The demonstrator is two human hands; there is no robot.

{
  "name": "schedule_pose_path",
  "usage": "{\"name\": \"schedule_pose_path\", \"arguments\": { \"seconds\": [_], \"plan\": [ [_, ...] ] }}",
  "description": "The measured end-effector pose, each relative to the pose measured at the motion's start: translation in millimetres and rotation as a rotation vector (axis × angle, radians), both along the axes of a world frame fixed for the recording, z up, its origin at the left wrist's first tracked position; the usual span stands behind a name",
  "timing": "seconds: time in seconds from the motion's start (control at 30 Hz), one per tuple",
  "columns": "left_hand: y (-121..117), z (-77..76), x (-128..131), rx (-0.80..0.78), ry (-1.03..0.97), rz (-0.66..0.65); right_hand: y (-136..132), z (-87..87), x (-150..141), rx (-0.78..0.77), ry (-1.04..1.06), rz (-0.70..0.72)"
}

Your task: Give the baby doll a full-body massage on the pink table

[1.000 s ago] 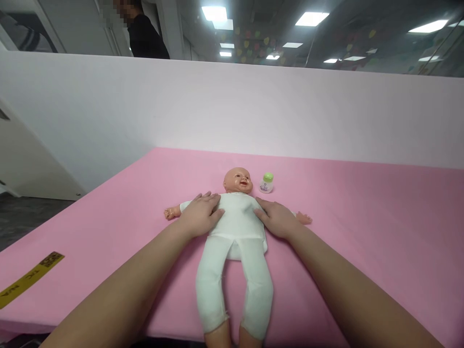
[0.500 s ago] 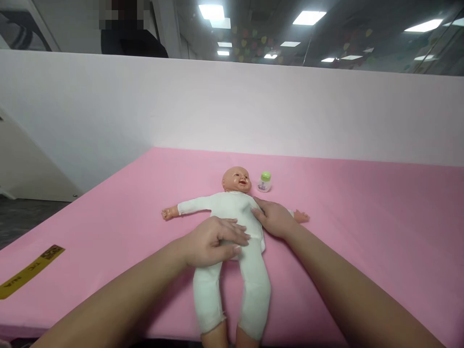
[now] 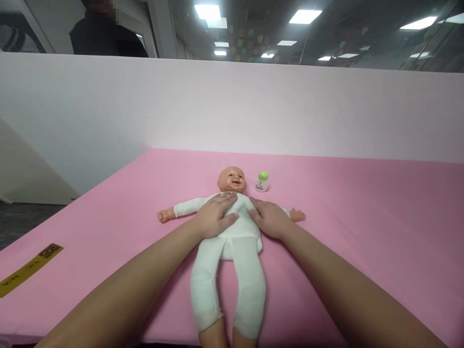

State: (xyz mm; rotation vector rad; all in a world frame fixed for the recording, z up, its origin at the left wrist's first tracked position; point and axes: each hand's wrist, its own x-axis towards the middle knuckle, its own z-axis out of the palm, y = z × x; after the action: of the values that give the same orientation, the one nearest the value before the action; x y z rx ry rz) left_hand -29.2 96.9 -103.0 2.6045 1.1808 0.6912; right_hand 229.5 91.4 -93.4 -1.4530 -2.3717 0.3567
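A baby doll [image 3: 232, 244] in a white top and white leggings lies on its back on the pink-covered table [image 3: 126, 193], head away from me and arms spread. My left hand [image 3: 217, 212] rests open on its chest, fingers stretched toward the doll's neck. Against the other side of the chest, near the shoulder, lies my right hand [image 3: 270, 217], open, with the thumb on the white cloth. Just beyond the doll's shoulder stands a small clear jar with a green lid [image 3: 262, 182]; neither hand touches it.
A yellow label strip [image 3: 31, 269] is stuck near the table's left front edge. Behind the table rises a white partition [image 3: 253, 106] with glass above it. A person in dark clothing [image 3: 105, 36] is beyond it at the upper left.
My left hand went from the doll's side down to its lower belly, then up onto its chest. My right hand stayed at the chest. The person behind the partition moved left.
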Motion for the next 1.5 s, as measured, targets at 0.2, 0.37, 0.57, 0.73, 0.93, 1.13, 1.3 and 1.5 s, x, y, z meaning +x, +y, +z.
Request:
{"name": "schedule_pose_path", "arguments": {
  "seconds": [0.2, 0.37, 0.57, 0.73, 0.93, 1.13, 1.3, 1.5],
  "plan": [
    [4.7, -10.0, -17.9, -0.033, -0.085, 0.234, 1.8, -8.9, 1.4, 0.074, 0.089, 0.000],
    [9.0, -12.7, -24.1, -0.048, -0.097, 0.253, -27.1, 5.3, -5.7, 0.325, 0.177, 0.208],
    [6.6, -10.4, -19.6, -0.037, -0.076, 0.257, -80.6, 26.4, -36.4, 0.187, 0.451, 0.800],
    [7.3, -11.8, -19.8, -0.036, -0.055, 0.247, -56.9, 5.6, -39.4, 0.203, 0.484, 0.668],
    [10.2, -13.3, -19.7, -0.025, -0.013, 0.209, 1.6, -10.6, -16.4, 0.115, 0.227, 0.288],
    [10.1, -11.5, -20.9, -0.032, 0.017, 0.184, 13.1, -3.9, 2.5, -0.045, 0.131, 0.066],
    [10.6, -9.6, -33.6, -0.036, 0.071, 0.223, 3.5, 7.2, 11.4, -0.079, 0.031, -0.020],
    [10.7, -3.1, -56.3, -0.038, 0.197, 0.240, 1.3, 12.5, 32.6, -0.119, -0.018, -0.123]
  ]
}}
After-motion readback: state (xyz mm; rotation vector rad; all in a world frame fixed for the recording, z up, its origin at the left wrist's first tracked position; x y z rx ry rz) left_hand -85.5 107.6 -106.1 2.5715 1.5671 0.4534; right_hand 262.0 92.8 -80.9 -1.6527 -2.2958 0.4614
